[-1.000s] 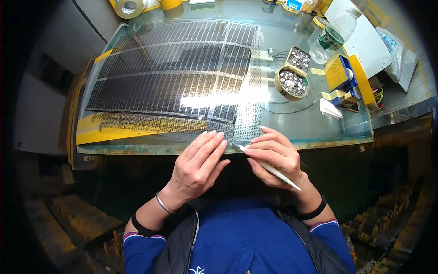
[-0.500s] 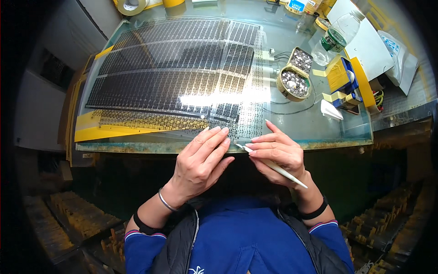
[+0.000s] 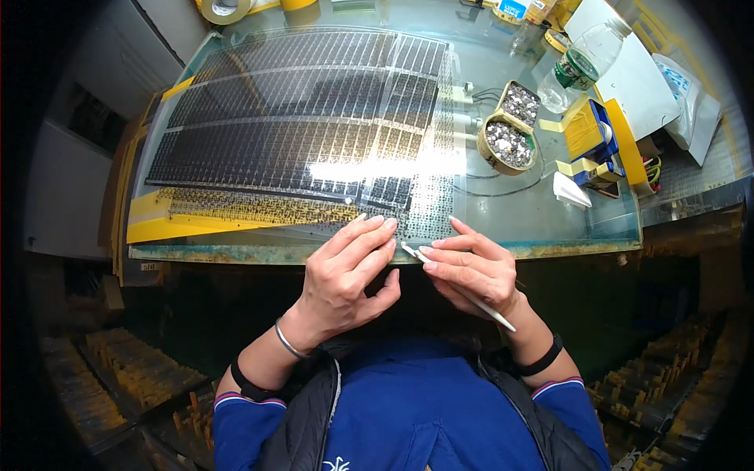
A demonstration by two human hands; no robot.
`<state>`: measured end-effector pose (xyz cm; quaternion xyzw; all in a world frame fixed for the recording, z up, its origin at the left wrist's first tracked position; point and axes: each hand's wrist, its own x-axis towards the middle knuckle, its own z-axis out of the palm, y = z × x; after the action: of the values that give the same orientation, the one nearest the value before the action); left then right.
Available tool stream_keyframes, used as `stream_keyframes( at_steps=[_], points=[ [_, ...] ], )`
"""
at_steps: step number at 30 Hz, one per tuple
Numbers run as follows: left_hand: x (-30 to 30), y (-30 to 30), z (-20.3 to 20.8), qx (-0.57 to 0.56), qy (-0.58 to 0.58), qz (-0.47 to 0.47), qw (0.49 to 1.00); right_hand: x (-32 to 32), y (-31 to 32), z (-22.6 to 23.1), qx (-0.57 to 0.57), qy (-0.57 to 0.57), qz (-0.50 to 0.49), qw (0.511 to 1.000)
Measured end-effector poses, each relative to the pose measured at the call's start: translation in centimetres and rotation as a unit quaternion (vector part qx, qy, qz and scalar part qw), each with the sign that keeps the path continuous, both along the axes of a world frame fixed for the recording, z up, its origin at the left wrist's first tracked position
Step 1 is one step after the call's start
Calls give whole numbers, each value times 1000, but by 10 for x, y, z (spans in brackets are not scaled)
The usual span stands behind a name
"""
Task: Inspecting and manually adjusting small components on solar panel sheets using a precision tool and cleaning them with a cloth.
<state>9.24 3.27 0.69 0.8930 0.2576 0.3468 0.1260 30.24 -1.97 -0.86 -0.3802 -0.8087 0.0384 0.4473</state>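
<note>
A clear film sheet with dense black grid patterns [image 3: 275, 145] lies on the glass tabletop [image 3: 503, 216]. Its near edge carries many small black specks over a yellow sheet [image 3: 149, 226]. My left hand [image 3: 345, 275] rests its stretched fingertips on the speckled corner by the table's front edge, thumb apart, holding nothing visible. Just right of it, my right hand [image 3: 475, 267] pinches a slim white pen-like tool [image 3: 491, 312]. The tool's pale tip points toward my left fingertips over the speckled strip; I cannot tell whether it touches the film.
Two joined tins of small dark and pale bits [image 3: 509, 141] stand right of the film. Beyond them are a plastic bottle [image 3: 581, 67], a blue tape dispenser [image 3: 601, 133] and folded white paper [image 3: 571, 190]. A tape roll [image 3: 225, 9] sits at the far left.
My right hand and the tool have shifted slightly left, bringing the tip closer to my left fingers. My left thumb has moved a little; the film lies as before.
</note>
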Motion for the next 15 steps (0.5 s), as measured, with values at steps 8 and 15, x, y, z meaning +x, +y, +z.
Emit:
stream_keyframes(
  at_steps=[8,15],
  points=[
    [3,-1,1,3,-23,6,1000,-15,8,-6,31,150,-120,981],
    [5,14,12,-69,-24,7,997,-23,8,9,-133,232,-133,954]
  ],
)
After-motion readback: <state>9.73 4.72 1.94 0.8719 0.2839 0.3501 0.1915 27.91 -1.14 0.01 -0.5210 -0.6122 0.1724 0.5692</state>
